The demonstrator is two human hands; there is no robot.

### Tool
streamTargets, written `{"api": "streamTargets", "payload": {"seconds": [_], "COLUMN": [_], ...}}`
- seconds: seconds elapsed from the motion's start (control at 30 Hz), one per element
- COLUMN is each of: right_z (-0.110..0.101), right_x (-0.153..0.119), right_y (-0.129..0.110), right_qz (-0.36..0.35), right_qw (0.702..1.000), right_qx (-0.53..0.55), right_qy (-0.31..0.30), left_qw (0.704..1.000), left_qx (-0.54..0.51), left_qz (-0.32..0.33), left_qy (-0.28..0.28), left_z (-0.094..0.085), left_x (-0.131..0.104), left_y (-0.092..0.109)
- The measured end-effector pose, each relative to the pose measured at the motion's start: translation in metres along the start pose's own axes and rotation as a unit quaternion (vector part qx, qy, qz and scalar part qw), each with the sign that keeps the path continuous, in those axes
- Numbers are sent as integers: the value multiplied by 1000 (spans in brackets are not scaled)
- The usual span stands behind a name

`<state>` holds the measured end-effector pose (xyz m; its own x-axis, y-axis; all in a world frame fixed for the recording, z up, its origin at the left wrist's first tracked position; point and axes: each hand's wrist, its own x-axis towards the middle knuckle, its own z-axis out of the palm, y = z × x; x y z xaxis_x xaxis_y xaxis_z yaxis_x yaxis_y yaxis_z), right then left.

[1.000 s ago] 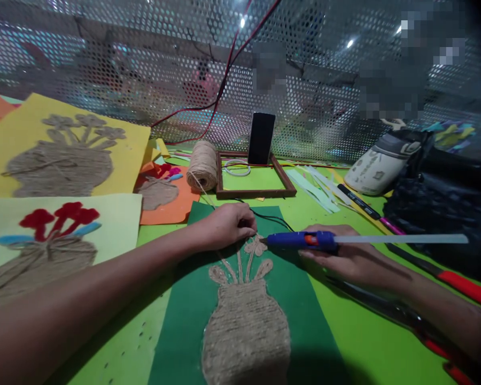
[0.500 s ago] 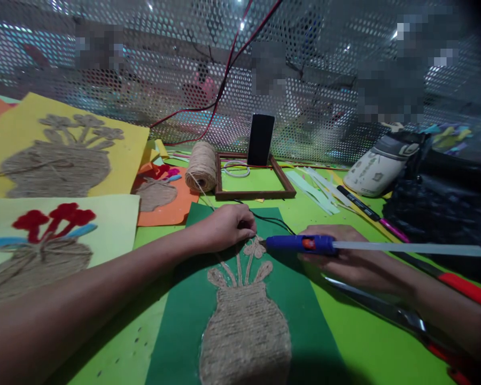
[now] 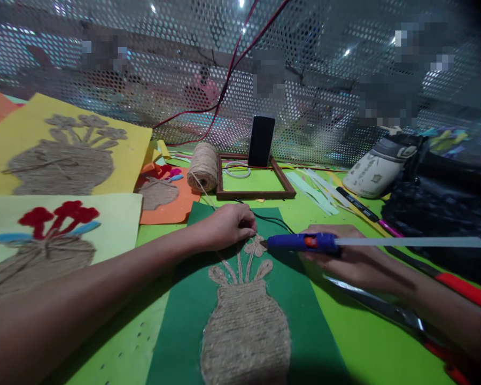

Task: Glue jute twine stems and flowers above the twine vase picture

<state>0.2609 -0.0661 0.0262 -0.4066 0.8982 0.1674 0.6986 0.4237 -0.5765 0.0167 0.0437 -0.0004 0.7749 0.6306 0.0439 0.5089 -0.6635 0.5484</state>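
Observation:
A green sheet (image 3: pixel 176 331) lies in front of me, bearing a vase (image 3: pixel 246 331) of coiled jute twine with stems and leaves above it. At the top of one stem is a small twine flower (image 3: pixel 255 246). My left hand (image 3: pixel 234 224) pinches the jute twine just above that flower; the strand runs back toward the twine spool (image 3: pixel 203 166). My right hand (image 3: pixel 344 254) is wrapped round a blue hot glue gun (image 3: pixel 300 242), whose nozzle touches or nearly touches the flower's right side. A long translucent glue stick (image 3: pixel 417 242) sticks out of its back end.
Scissors (image 3: pixel 385 305) lie under my right forearm. Finished twine pictures on yellow (image 3: pixel 136 144) and pale (image 3: pixel 124 214) sheets cover the left. Behind stand a brown frame (image 3: pixel 256 195), a phone (image 3: pixel 261 141) and a bottle (image 3: pixel 371 168), before a perforated metal screen (image 3: pixel 312 123).
The hands and glue gun stay almost in place; the nozzle remains by the flower. The whole view has shifted very slightly.

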Motion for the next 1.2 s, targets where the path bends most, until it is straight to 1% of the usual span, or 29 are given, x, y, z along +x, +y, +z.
{"api": "streamTargets", "payload": {"seconds": [0.17, 0.3, 0.47, 0.6, 0.7, 0.9, 0.97, 1.03, 1.2], "right_z": [5, 6, 5, 5, 2, -5, -4, 1, 7], "right_x": [0, 1, 0, 1, 1, -3, -3, -3, -1], "right_y": [4, 5, 6, 7, 4, -4, -3, 0, 5], "right_qz": [9, 2, 14, 7, 2, 21, 22, 18, 32], "right_qw": [1000, 1000, 1000, 1000, 1000, 1000, 1000, 1000, 999], "right_qx": [-4, -9, -4, -12, -22, 13, 11, 8, 9], "right_qy": [10, 3, -3, -15, -14, 4, 17, 18, -7], "left_qw": [1000, 1000, 1000, 1000, 1000, 999, 999, 999, 1000], "left_qx": [3, 5, 0, -2, -2, 6, 7, 6, 6], "left_qz": [5, 2, 12, 10, 13, 20, 19, 22, 17], "left_qy": [4, 0, 8, 12, 16, 24, 25, 25, 24], "left_z": [0, -1, 1, 1, 2, 3, 4, 4, 4], "left_x": [0, 0, 1, 1, 1, 2, 2, 2, 2], "left_y": [0, 0, -2, -2, -2, -6, -6, -7, -6]}}
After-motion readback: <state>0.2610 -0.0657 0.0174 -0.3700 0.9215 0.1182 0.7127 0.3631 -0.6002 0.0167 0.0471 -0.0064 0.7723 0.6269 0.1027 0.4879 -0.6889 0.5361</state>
